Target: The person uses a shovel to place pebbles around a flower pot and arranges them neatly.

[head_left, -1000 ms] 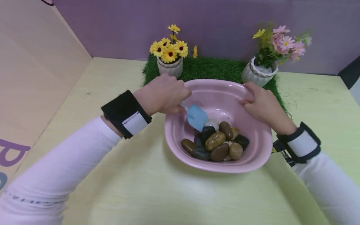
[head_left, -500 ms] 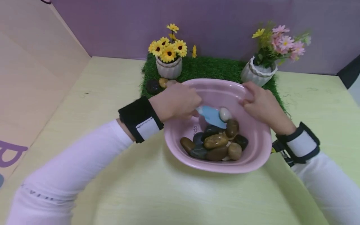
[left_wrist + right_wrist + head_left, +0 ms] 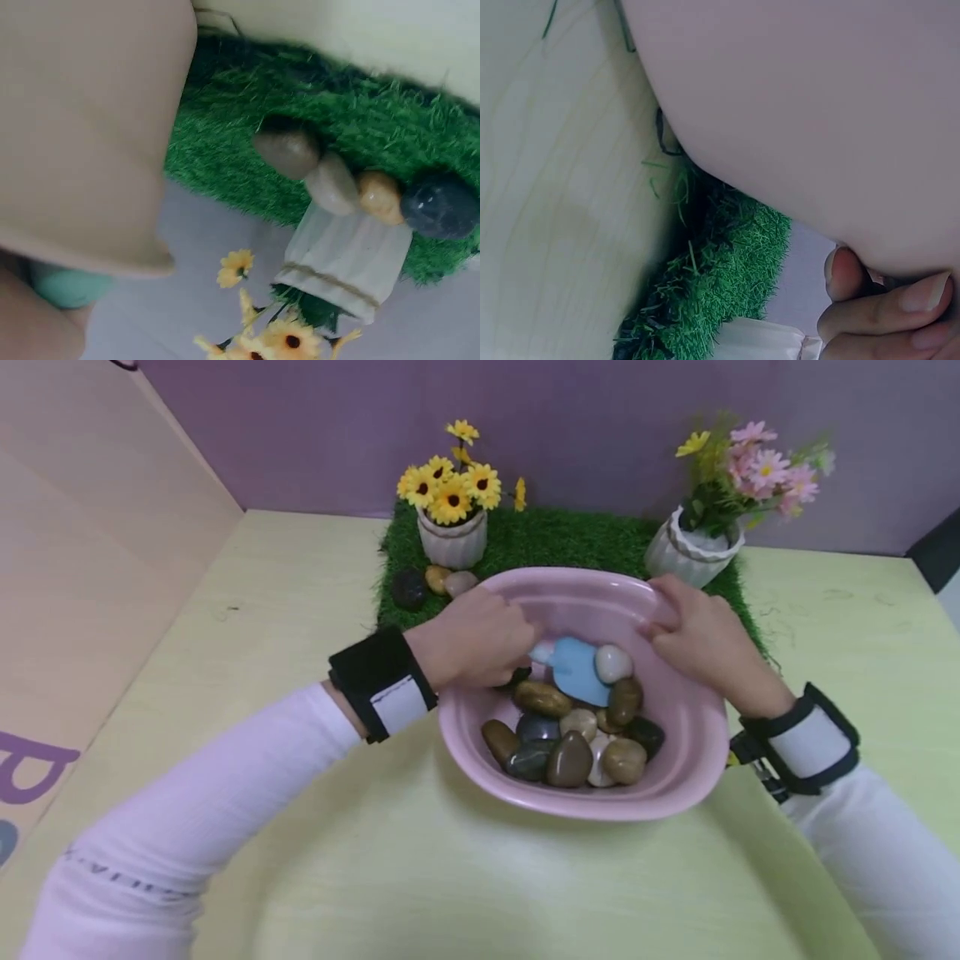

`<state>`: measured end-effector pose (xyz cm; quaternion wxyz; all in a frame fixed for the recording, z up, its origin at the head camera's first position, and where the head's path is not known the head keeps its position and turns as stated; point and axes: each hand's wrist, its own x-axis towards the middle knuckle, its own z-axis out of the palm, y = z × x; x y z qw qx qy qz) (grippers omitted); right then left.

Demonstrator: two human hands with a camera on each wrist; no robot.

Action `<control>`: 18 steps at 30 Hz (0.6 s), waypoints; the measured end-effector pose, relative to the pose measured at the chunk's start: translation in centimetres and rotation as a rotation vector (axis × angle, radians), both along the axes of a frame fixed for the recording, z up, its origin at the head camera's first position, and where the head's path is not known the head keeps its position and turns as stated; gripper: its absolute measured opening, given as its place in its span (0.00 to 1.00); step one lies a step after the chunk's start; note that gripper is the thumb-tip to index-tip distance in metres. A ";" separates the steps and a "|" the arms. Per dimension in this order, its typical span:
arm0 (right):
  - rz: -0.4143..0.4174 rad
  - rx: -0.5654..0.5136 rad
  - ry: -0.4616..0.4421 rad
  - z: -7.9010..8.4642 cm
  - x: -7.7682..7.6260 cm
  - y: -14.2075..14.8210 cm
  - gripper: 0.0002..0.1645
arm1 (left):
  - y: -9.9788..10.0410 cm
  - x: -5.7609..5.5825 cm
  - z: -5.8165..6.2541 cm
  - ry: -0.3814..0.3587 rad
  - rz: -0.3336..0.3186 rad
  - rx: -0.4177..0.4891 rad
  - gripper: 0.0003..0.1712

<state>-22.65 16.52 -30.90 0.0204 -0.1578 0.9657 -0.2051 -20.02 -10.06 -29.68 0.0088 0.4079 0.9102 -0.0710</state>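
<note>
My left hand (image 3: 480,637) reaches over the left rim of a pink plastic basin (image 3: 583,807) and grips the handle of a light blue toy shovel (image 3: 579,670). The shovel's blade lies inside among the stones, against a white pebble (image 3: 613,663) and a brown pebble (image 3: 625,700). Several more smooth stones, such as a dark brown one (image 3: 570,760), lie toward the basin's near side. With thumb and fingers my right hand (image 3: 701,639) holds the basin's back right rim. In the right wrist view its fingers (image 3: 885,311) curl at the rim. The basin leans toward me.
Behind the basin, a strip of artificial grass (image 3: 577,539) bears a pot of yellow flowers (image 3: 453,543) and a pot of pink flowers (image 3: 693,552). A black stone (image 3: 408,588) and small pebbles (image 3: 380,196) sit by the yellow flowers. A purple wall (image 3: 585,435) stands behind.
My left hand has moved right with the shovel, whose blade now lies deeper in the basin. The stones have shifted and spread. Pebbles on the grass have come into view.
</note>
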 end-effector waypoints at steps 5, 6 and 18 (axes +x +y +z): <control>-0.003 -0.001 -0.004 0.1 0.1 0.0 0.33 | 0.0 0.0 -0.8 0.034 -0.064 0.008 0.13; -0.003 -0.002 -0.003 0.1 0.1 0.0 0.33 | 0.0 0.0 -0.9 0.033 -0.081 0.012 0.13; 0.004 -0.008 0.008 0.0 0.1 0.0 0.32 | 0.6 0.0 -1.5 -0.020 -0.082 0.005 0.18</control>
